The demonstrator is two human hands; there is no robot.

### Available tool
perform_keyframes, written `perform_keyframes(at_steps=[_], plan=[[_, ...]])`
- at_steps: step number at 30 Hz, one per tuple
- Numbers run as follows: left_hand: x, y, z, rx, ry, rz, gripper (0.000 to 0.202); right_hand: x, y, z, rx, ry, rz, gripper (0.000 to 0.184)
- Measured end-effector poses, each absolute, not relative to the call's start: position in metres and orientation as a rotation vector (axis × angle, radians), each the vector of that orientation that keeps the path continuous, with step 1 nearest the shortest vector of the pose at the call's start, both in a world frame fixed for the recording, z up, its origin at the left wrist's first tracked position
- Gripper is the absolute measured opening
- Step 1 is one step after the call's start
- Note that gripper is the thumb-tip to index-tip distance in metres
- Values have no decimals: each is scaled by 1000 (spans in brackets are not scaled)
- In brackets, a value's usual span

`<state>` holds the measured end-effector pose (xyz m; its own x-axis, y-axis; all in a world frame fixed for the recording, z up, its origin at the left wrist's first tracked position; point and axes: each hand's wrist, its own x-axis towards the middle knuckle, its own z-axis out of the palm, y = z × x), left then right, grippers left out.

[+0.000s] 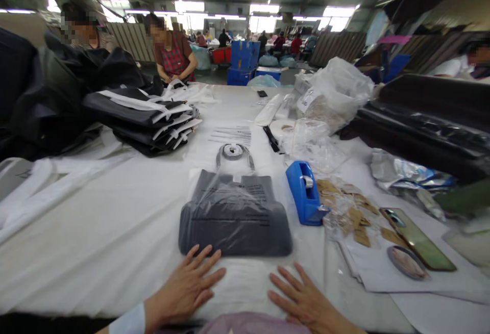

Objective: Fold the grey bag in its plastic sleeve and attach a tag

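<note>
A dark handbag [235, 222] in a clear printed plastic bag [245, 191] lies flat on the white-covered table in front of me. Its handles reach away from me, around a small pale roll. My left hand [187, 283] rests with spread fingers at the near left edge, fingertips touching the bag's lower border. Fingers apart, my right hand [300, 298] lies flat on the near side, just short of the dark handbag, on what looks like the plastic's lower end. Neither hand grips anything.
A blue tape dispenser [304, 194] stands right of the bag, near brown tags [360, 224] and a phone [417, 239]. Stacked black bags [141, 120] lie at left. Crumpled clear plastic [333, 94] sits at back right. A co-worker [176, 53] stands across the table.
</note>
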<state>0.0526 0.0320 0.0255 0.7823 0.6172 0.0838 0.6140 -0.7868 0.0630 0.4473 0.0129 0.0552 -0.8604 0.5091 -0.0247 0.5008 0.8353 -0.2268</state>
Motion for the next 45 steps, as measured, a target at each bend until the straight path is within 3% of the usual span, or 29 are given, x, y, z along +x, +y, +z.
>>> perform_keyframes(at_steps=[3,7,11,14,18,22,24,27,32,35,38,39,42,45], plan=[[47,24,29,2939,960,95,59,469,-10,64,-944,-2846,428,63],[44,28,38,2946,886,41,61,516,27,62,-1276,-2429,-160,59],[46,28,37,2878,882,31,60,541,79,53,-1139,-2727,-457,61],[50,28,38,2782,879,31,60,525,95,61,-815,-3008,-263,69],[35,40,50,2645,853,-51,56,494,100,77,-393,-3111,484,59],[-26,52,69,2605,1178,-52,90,496,102,58,-469,-2860,913,54],[-58,51,75,2673,1295,-134,100,506,104,36,-551,-2794,952,51],[-82,49,74,2790,1244,-231,95,516,105,13,-629,-2774,940,48],[-73,61,60,2904,1129,-156,83,503,102,37,-638,-2785,923,51],[-60,67,55,2846,953,-58,60,484,97,64,-567,-2881,924,56],[-45,58,46,2497,846,240,21,472,85,68,-626,-2788,1050,40],[-41,53,42,2374,913,360,18,470,81,63,-771,-2666,1085,34],[-28,35,29,2083,1362,667,37,467,68,45,-1351,-2136,1056,45],[-18,24,20,1826,1703,887,42,462,63,41,-1552,-1877,994,54]])
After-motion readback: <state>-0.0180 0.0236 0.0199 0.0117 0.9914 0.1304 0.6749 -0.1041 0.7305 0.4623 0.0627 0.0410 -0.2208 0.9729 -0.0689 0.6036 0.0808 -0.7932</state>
